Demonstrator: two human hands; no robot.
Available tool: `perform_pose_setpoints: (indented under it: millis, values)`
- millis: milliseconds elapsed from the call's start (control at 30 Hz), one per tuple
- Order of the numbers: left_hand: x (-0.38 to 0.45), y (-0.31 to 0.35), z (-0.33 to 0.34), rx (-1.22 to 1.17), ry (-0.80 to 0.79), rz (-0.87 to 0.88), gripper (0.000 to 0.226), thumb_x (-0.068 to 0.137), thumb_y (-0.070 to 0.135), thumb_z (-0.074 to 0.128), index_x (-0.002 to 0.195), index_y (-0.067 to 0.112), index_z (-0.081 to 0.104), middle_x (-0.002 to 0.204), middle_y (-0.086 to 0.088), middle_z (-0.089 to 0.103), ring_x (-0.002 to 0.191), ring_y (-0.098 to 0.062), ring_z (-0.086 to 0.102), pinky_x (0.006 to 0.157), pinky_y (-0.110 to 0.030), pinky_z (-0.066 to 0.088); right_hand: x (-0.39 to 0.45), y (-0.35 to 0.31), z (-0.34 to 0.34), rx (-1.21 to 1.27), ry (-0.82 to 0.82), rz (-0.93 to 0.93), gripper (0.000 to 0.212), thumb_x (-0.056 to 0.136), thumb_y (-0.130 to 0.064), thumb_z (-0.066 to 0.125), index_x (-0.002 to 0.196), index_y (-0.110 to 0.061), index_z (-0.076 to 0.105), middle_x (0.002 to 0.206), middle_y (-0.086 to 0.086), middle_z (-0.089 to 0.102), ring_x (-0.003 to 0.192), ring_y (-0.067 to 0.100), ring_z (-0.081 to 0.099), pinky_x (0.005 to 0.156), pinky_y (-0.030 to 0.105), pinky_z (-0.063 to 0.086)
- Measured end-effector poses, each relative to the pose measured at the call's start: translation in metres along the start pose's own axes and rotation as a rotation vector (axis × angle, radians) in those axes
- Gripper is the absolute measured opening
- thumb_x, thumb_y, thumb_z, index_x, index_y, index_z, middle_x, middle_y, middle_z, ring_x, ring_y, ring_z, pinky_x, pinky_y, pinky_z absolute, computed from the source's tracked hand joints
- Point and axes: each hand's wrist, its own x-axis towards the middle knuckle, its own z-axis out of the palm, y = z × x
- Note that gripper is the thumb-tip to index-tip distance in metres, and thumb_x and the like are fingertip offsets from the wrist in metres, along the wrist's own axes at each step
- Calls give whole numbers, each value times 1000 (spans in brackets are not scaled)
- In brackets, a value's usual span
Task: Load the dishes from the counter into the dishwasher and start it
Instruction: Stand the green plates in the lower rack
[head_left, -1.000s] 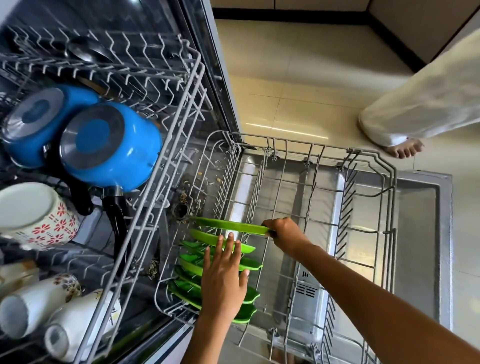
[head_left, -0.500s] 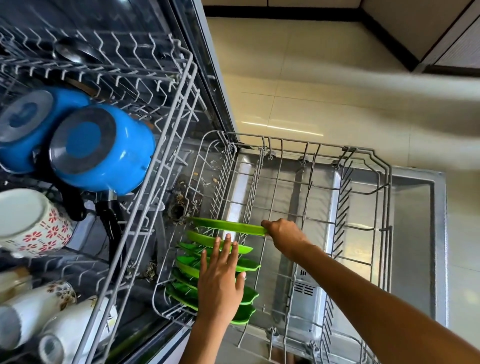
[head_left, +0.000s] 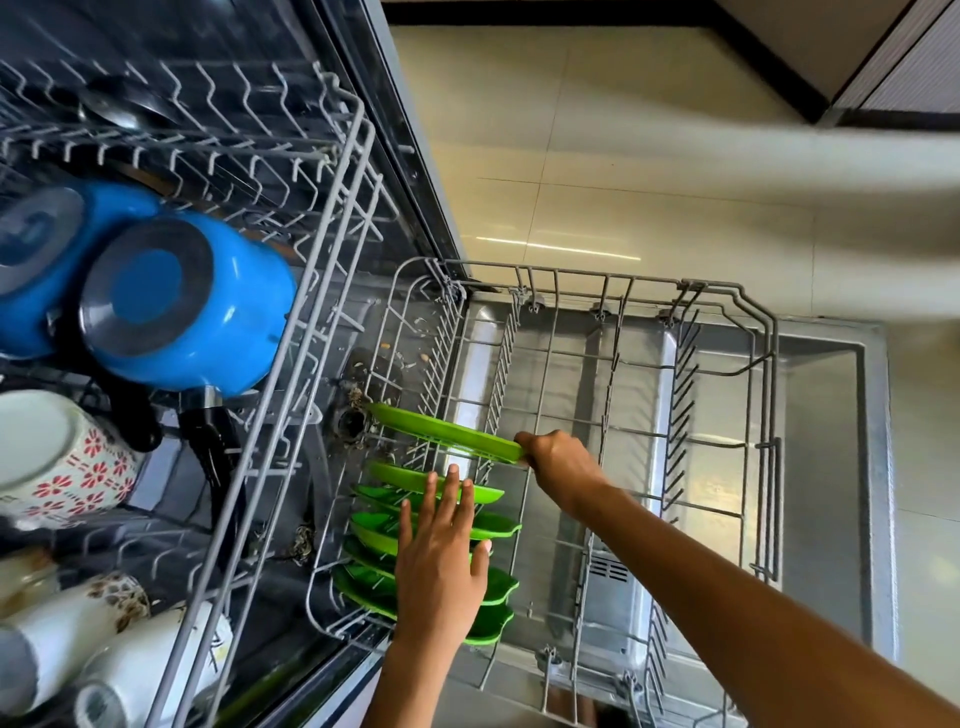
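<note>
Now right hand (head_left: 558, 462) pinching green plate (head_left: 447, 434) rim, left hand (head_left: 441, 566) flat.

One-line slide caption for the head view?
Right hand slots a green plate into the lower rack while the open left hand steadies the plates already racked.
</note>
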Motion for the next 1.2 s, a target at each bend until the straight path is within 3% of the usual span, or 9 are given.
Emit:
perform_pose_setpoints:
  millis: [133, 467, 667, 733, 833, 867, 967, 1067, 1200]
  values:
    - [0, 0, -1, -6, -21, 0, 78, 66, 31, 82, 135, 13, 49, 146, -8, 38, 133, -32, 36, 102, -56, 30, -2, 3, 0, -92, -58, 26, 39, 92, -1, 36, 125, -18, 49, 106, 22, 58, 99, 39, 58, 77, 39, 45]
    - [0, 2, -3, -18, -66, -18, 82, 65, 31, 82, 136, 12, 47, 147, -10, 36, 134, -33, 34, 103, -56, 31, 8, -24, 0, -130, -152, 37, 36, 90, 2, 43, 125, -2, 36, 119, 21, 54, 107, 39, 55, 84, 42, 45]
    - [1, -2, -5, -5, -105, -4, 80, 67, 33, 81, 136, 12, 47, 147, -9, 37, 133, -32, 36, 104, -54, 27, -6, -15, 1, -2, -46, 76, 48, 87, 3, 45, 132, -6, 32, 127, 18, 49, 110, 37, 52, 84, 39, 41]
    - [1, 0, -11, -1, -132, -7, 75, 75, 34, 75, 139, 13, 42, 150, -8, 30, 137, -30, 30, 109, -51, 22, -12, -12, 0, 9, -6, 91, 49, 86, 5, 43, 132, -6, 33, 129, 17, 48, 111, 36, 52, 85, 39, 41]
    - [2, 5, -21, -23, -149, -21, 61, 97, 37, 42, 149, 18, 17, 157, -3, 1, 145, -23, -1, 117, -42, -1, -21, -11, 1, -3, 65, 112, 51, 83, 7, 44, 131, -6, 36, 128, 16, 48, 109, 35, 53, 85, 41, 44]
    - [1, 7, -25, -37, -146, -28, 57, 99, 36, 36, 149, 19, 16, 157, -2, -1, 145, -21, -3, 117, -40, -3, -26, -12, 2, -2, 94, 114, 50, 82, 7, 44, 130, -6, 38, 126, 16, 49, 108, 36, 54, 83, 42, 45]
    - [-6, 15, -41, -175, -84, -54, 47, 98, 30, 41, 141, 13, 39, 153, -8, 26, 142, -24, 21, 116, -39, 12, -45, -18, -2, -34, 166, 78, 42, 83, 2, 47, 124, -8, 45, 119, 15, 55, 100, 38, 56, 74, 41, 46]
    - [-26, 25, -69, -265, 54, -75, 42, 91, 32, 41, 114, 6, 65, 125, -13, 60, 116, -29, 55, 100, -41, 39, -74, -32, -19, -23, 227, 42, 29, 87, -5, 48, 115, -9, 55, 106, 17, 63, 92, 40, 60, 69, 39, 46]
    - [-84, 47, -156, -394, 189, -120, 40, 88, 31, 41, 105, 9, 69, 115, -9, 66, 106, -26, 60, 92, -35, 46, -143, -79, -69, -2, 268, -46, 24, 89, -11, 51, 110, -12, 61, 98, 17, 69, 89, 39, 64, 71, 40, 51]
